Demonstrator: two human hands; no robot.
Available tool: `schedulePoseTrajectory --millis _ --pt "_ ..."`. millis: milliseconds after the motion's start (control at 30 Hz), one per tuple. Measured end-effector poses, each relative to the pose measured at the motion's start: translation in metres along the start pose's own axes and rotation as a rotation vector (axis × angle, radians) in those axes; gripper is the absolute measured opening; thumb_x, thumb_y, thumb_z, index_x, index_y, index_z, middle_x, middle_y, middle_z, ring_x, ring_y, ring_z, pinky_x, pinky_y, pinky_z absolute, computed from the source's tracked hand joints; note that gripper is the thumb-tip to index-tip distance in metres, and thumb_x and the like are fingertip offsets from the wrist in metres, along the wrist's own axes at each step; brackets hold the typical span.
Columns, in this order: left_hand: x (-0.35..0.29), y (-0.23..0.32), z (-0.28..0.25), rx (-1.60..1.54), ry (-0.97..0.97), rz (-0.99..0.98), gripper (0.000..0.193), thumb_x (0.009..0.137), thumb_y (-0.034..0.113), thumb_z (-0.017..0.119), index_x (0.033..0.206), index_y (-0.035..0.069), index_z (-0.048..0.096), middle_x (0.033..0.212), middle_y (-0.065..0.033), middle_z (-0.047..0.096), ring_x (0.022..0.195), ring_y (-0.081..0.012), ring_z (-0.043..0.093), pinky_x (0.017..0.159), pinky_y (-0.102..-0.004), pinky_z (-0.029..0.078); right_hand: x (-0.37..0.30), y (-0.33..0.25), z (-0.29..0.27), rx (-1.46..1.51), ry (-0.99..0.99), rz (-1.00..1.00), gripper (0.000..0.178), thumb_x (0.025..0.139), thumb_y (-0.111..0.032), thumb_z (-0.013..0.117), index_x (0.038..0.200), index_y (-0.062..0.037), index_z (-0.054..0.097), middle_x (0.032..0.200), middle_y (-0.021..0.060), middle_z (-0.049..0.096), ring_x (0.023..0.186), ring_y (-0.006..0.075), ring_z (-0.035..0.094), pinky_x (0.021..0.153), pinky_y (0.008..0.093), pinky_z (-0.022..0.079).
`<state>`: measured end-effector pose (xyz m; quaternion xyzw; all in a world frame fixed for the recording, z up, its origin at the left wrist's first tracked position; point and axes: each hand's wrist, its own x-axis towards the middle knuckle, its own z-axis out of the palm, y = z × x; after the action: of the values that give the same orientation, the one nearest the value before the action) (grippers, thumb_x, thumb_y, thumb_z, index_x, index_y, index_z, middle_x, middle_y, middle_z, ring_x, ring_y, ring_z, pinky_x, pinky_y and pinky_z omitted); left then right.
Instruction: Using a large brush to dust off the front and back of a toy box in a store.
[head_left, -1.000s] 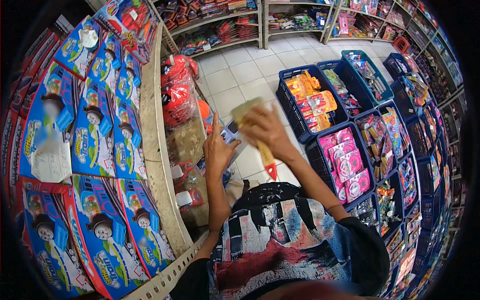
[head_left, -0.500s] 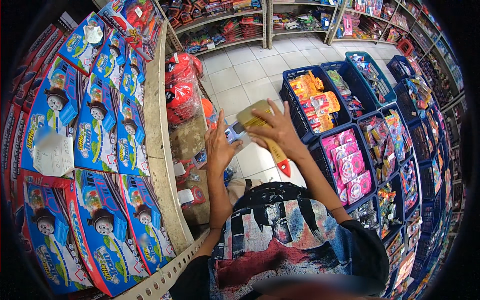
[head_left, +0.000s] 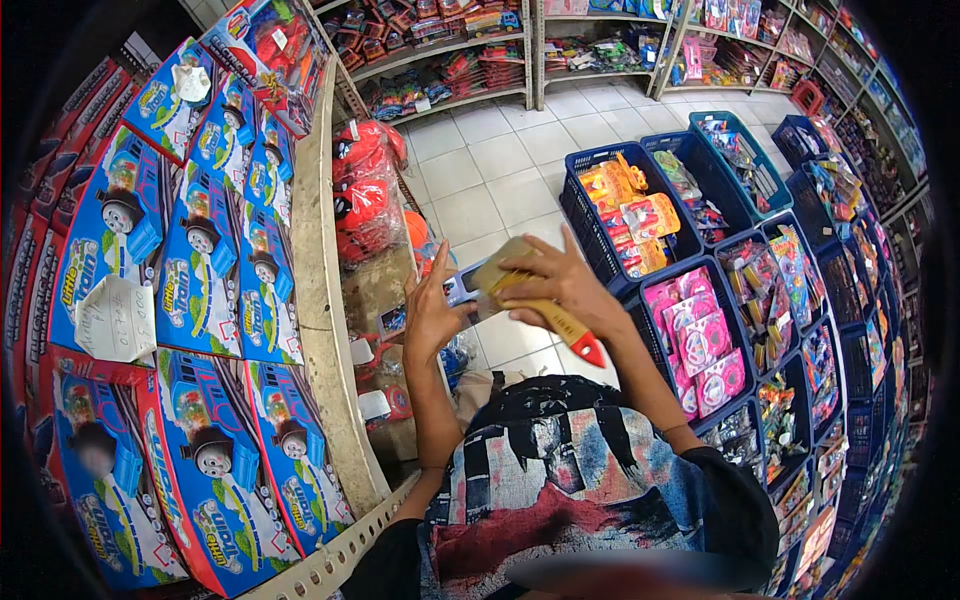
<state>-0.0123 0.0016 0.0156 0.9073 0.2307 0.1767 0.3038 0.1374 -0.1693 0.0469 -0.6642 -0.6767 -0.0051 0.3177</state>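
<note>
In the middle of the view, my right hand [head_left: 560,285] is closed round a wide flat paintbrush [head_left: 562,322] with a yellow handle and a red tip. Its pale bristles point away to the upper left, over a small light-blue packaged item [head_left: 459,290]. My left hand [head_left: 432,315] grips that item at its left side, thumb toward the brush and index finger stretched up. The brush and my fingers cover much of the item, so its exact kind cannot be made out. Both hands are above the tiled floor.
Boxed toy trains [head_left: 205,250] stand on a shelf at my left, behind a pale shelf edge [head_left: 335,350]. Red plastic-wrapped goods [head_left: 365,190] sit beside it. Blue crates [head_left: 572,205] of packaged toys stand at right. Racks [head_left: 530,60] line the back above white floor tiles [head_left: 500,150].
The brush and my right hand have shifted slightly right and down, and the bristles have moved lower over the item. My left hand still holds the item, nearly in place.
</note>
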Motion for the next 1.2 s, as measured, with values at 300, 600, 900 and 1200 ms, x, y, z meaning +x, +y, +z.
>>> schedulePoseTrajectory --millis 300,600,900,1200 --pt "-0.002 0.008 -0.005 -0.07 -0.15 0.066 0.101 0.056 0.007 0.079 0.143 0.01 0.028 0.1 -0.0136 0.067 0.104 -0.0313 0.057 0.104 -0.0429 0.028 0.006 -0.013 -0.005 0.161 -0.177 0.072 0.031 0.071 -0.035 0.073 0.1 -0.0228 0.07 0.121 0.0021 0.059 0.128 0.0332 0.041 0.105 0.0605 0.024" --pt "-0.004 0.01 -0.006 -0.262 -0.218 0.051 0.105 0.052 0.006 0.082 0.143 0.018 0.032 0.106 -0.0238 0.061 0.104 -0.0372 0.055 0.091 -0.0414 0.043 0.005 -0.01 -0.007 0.136 -0.183 0.039 0.028 0.076 -0.02 0.062 0.103 -0.021 0.069 0.121 0.0067 0.059 0.108 0.028 0.057 0.093 0.037 0.045" --pt "-0.002 -0.009 -0.008 -0.186 -0.282 -0.11 0.115 0.048 0.014 0.087 0.144 0.011 0.025 0.103 -0.0204 0.064 0.103 -0.0343 0.06 0.091 -0.0392 0.044 0.0 0.003 -0.034 0.313 -0.098 0.086 0.028 0.074 -0.011 0.06 0.1 -0.0147 0.071 0.117 0.011 0.06 0.105 0.0298 0.059 0.091 0.0349 0.046" --pt "0.002 0.004 -0.004 -0.155 -0.052 -0.131 0.094 0.046 0.011 0.086 0.131 0.006 0.047 0.107 -0.0201 0.062 0.094 -0.0291 0.061 0.087 -0.0366 0.047 -0.006 0.005 -0.04 0.229 -0.079 0.254 0.035 0.071 -0.028 0.075 0.102 -0.0129 0.07 0.119 0.0101 0.059 0.113 0.0267 0.055 0.1 0.0462 0.037"
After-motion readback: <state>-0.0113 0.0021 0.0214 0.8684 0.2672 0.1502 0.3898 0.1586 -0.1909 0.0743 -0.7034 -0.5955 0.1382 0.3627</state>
